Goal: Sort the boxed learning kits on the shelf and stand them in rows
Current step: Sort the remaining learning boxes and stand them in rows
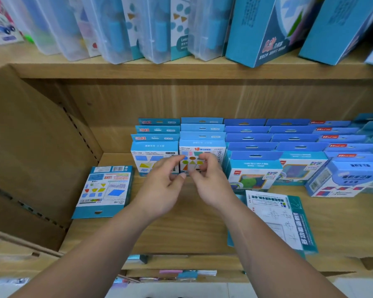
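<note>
Just beyond both hands: front shapes kit (201,157) standing upright in row. My left hand (162,186), right hand (209,181) equally near, fingers loosely curled, holding nothing. Flat kit (105,190) lies left of left hand, long axis front-to-back.

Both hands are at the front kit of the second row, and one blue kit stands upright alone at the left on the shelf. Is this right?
Not quite: in the head view the lone blue kit lies flat, not upright. Both hands, left and right, are at the front kit.
</note>
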Demonstrator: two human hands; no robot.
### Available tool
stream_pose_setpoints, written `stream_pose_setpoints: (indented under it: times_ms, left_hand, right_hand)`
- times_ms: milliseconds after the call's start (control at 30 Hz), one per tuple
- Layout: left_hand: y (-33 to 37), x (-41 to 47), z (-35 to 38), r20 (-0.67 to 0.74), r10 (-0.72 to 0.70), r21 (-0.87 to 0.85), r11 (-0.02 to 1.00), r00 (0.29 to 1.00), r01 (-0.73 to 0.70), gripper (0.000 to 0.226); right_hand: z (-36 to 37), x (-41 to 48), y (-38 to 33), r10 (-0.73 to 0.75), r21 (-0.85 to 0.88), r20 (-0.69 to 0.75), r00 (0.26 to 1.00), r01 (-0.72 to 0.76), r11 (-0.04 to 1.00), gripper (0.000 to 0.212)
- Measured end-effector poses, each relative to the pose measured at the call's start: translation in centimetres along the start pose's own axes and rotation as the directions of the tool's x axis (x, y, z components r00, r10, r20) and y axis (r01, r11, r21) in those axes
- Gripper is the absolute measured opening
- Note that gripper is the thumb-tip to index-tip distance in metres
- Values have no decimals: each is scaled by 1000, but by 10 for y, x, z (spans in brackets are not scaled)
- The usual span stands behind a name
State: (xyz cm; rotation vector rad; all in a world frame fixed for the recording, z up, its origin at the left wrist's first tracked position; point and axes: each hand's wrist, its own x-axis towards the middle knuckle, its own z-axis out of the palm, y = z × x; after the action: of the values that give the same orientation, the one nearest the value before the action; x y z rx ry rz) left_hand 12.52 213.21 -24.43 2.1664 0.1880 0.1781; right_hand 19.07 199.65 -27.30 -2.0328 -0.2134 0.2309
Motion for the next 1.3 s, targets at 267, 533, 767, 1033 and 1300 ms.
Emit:
stream_pose_setpoints:
  times_ms: [267, 533, 767, 1033, 1300]
  left_hand:
    - [-76, -48, -63, -273, -6, 242, 968, 962, 74, 22]
    - [-113, -51, -89, -240, -327, 532, 744, 914, 405, 61]
    - [-126, -78, -80, -286, -369, 47, 916, 884, 397, 49]
    - [-109, -101, -74, -239, -394, -148, 918, 888, 367, 52]
    - [-86, -124, -74, -306, -229, -118, 972, 924, 202, 52]
  right_hand:
    - [34, -17, 13, -42, -4, 124, 991, 43, 999, 18]
    - [92, -19, 2, -63, -40, 390, 919, 85, 996, 46]
    - [97, -30, 3, -50, -50, 472, 880, 83, 995, 54]
    - [79, -47, 6, -107, 83, 412, 905, 80, 993, 57]
    - [58, -55, 5, -223, 249, 245, 944, 161, 955, 37]
